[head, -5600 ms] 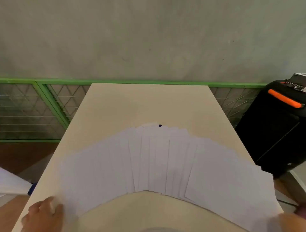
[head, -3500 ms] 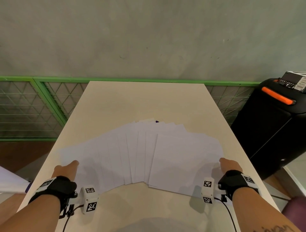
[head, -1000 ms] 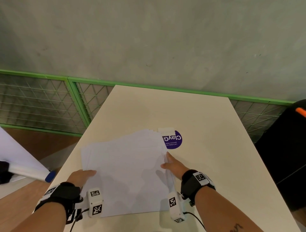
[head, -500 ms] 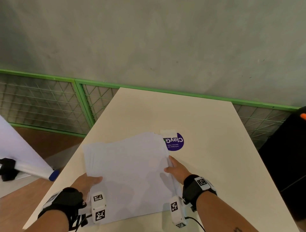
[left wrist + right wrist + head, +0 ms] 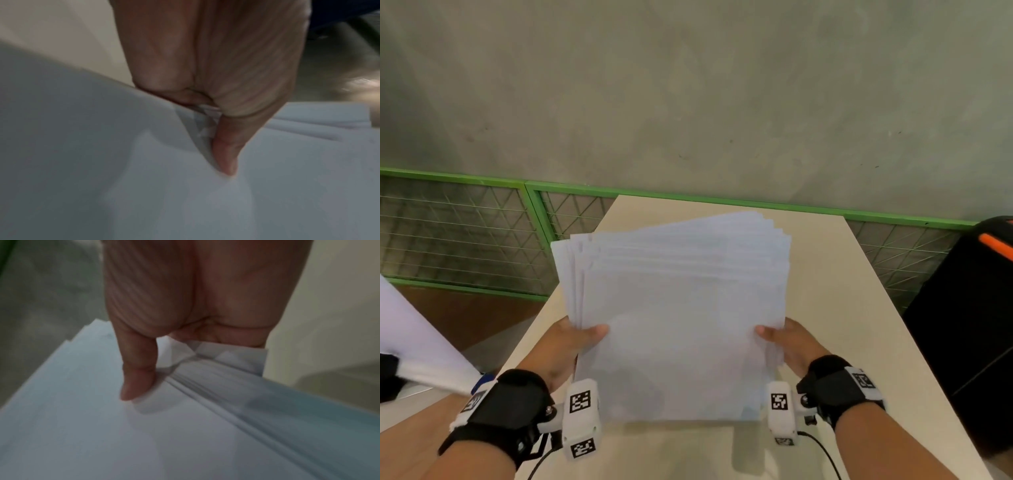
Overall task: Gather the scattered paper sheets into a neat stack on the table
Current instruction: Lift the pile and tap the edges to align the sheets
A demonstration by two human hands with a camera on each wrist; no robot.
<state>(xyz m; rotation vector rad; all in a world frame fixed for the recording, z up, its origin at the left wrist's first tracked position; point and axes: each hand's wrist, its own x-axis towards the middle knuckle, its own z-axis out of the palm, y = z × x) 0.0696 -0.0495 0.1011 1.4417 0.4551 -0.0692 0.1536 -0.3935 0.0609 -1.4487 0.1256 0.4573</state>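
Note:
A bundle of white paper sheets [image 5: 681, 315] is lifted off the beige table [image 5: 835, 308] and tilted up toward me, its far and left edges still staggered. My left hand [image 5: 571, 339] pinches the left edge, thumb on the top sheet and fingers hidden underneath. My right hand [image 5: 787, 339] pinches the right edge the same way. In the left wrist view the left hand's thumb [image 5: 224, 151] presses the paper sheets [image 5: 287, 186]. The right wrist view shows the right thumb [image 5: 137, 378] on the paper sheets [image 5: 102, 426], whose edges are uneven.
A green mesh railing [image 5: 465, 236] runs behind the table under a grey wall. A black unit with an orange handle [image 5: 969, 325] stands at the right. At the left lies a white rolled sheet with a blue-capped object [image 5: 421, 346].
The sheets, earlier fanned flat on the table and pushed together, are now gripped at both sides and raised off the surface. The purple sticker on the table is now hidden behind them.

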